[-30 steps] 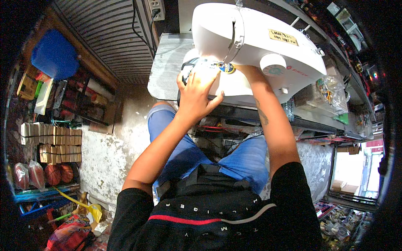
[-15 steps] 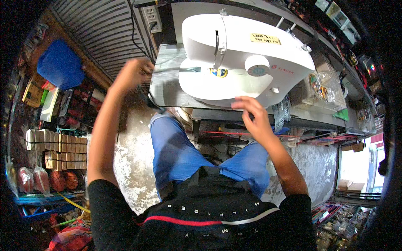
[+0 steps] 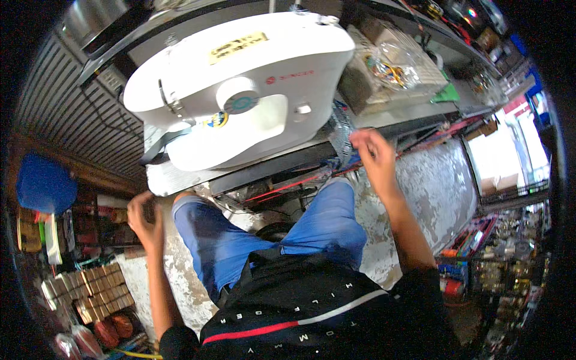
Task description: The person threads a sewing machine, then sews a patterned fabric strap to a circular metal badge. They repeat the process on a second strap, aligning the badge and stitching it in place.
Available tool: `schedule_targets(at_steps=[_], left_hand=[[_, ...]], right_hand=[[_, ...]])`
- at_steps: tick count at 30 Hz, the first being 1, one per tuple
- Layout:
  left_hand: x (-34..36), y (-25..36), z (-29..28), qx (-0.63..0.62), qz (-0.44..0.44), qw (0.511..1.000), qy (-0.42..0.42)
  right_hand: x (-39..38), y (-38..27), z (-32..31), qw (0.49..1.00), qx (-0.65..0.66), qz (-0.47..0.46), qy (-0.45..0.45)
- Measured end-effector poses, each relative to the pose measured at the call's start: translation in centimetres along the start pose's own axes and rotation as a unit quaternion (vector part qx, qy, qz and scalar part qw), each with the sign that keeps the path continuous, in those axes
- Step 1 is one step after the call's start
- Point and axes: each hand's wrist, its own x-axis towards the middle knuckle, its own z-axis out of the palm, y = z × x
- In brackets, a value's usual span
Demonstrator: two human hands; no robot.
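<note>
A white sewing machine (image 3: 270, 45) stands on the table. A dark strap (image 3: 157, 147) runs from beneath its needle area over the table's left end. Beside the table's front left corner is my left hand (image 3: 145, 223), slightly blurred, its fingers loosely bent and apart, with nothing visible in them. My right hand (image 3: 379, 161) hovers at the front edge, right of the machine, thumb and fingers apart with no object seen between them. Its fingertips are close to a grey patterned bundle (image 3: 341, 135) hanging over the edge; whether they touch it I cannot tell.
Right of the machine, a box (image 3: 381, 99) carries a clear plastic bag (image 3: 396, 73) of coloured items. A power strip (image 3: 113, 79) is at the far left. On the left are a blue object (image 3: 45, 183) and stacked small boxes (image 3: 90, 291). Shelves of small goods (image 3: 510, 258) stand at right.
The view has turned, so the machine appears farther left. My left hand has come down from the table's left end. My right hand has moved rightward from the machine's front to the hanging bundle.
</note>
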Motion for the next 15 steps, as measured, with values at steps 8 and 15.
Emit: schedule_targets(at_steps=[8, 15], left_hand=[[-1.7, 12.2, 1.8, -0.141, 0.038, 0.987, -0.059], [-1.2, 16.5, 0.2, -0.176, 0.103, 0.967, -0.156]], right_hand=[[16.1, -8.5, -0.7, 0.962, 0.009, -0.256, 0.091], [27.4, -8.8, 2.0, 0.975, -0.136, -0.05, -0.166]])
